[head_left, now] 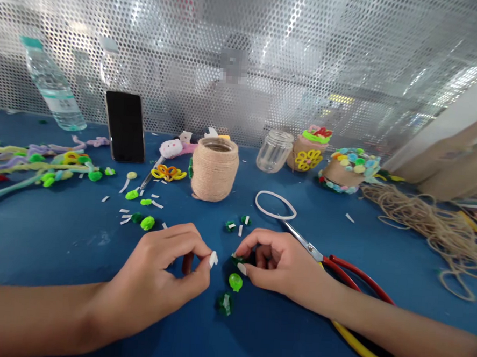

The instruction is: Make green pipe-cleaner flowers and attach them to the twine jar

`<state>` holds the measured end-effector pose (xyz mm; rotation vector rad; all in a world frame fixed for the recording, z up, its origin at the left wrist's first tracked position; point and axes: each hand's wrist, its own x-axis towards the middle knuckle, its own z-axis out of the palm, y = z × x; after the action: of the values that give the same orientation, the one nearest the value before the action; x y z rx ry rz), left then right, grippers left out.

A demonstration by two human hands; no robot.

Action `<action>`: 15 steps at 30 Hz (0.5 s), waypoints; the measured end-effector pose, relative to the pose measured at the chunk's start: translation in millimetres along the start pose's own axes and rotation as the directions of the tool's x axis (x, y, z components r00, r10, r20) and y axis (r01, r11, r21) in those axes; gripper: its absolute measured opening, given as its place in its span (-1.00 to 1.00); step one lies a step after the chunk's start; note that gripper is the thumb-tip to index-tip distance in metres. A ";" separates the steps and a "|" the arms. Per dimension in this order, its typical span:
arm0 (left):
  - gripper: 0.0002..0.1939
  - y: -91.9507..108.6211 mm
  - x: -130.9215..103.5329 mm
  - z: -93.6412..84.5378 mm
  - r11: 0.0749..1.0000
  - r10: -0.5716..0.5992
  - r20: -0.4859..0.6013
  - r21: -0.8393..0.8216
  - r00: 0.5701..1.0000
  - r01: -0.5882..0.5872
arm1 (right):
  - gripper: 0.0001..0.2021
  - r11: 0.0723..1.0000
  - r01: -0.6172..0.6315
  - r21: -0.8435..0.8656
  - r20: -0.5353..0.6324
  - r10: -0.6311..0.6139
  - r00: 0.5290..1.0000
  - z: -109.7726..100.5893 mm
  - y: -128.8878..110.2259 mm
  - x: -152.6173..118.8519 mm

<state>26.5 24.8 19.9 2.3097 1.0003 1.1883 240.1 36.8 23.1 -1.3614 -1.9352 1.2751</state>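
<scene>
My left hand (pixel 165 279) is closed in a pinch near the middle. Small white bits show at its fingertips, but I cannot tell whether they are paper or nails. Facing it, my right hand (pixel 276 261) has thumb and forefinger closed around a dark green pom-pom (pixel 235 259), low over the table. Just below lie a bright green pom-pom (pixel 235 282) and another dark green pom-pom (pixel 225 304) with a clear strip on it. Beyond my right fingers are two dark green pom-poms (pixel 230 226) bearing white strips. A twine-wrapped jar (pixel 215 170) stands upright behind my hands.
Red-and-yellow-handled scissors (pixel 340 272) lie partly under my right forearm, near a white loop (pixel 276 204). Behind stand a phone (pixel 125 127), a water bottle (pixel 56 86), a glass jar (pixel 274 152) and decorated jars (pixel 308 150). Twine (pixel 429 228) sits right; pipe cleaners (pixel 41 161) left.
</scene>
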 end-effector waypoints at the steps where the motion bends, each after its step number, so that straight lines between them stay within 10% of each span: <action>1: -0.81 0.0 -0.3 -0.1 1.000 0.002 0.001 0.001 1.000 -0.002 | -0.90 1.000 0.011 0.001 -0.008 -0.011 1.000 0.2 0.3 0.1; 15: -0.82 0.3 0.4 -0.1 1.000 -0.005 0.021 0.002 1.000 0.005 | -0.87 0.990 0.061 -0.126 -0.094 -0.073 0.993 0.8 0.1 -3.0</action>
<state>26.8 24.9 20.3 2.3150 1.0000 1.1597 240.8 33.8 23.1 -1.3783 -2.0019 1.0533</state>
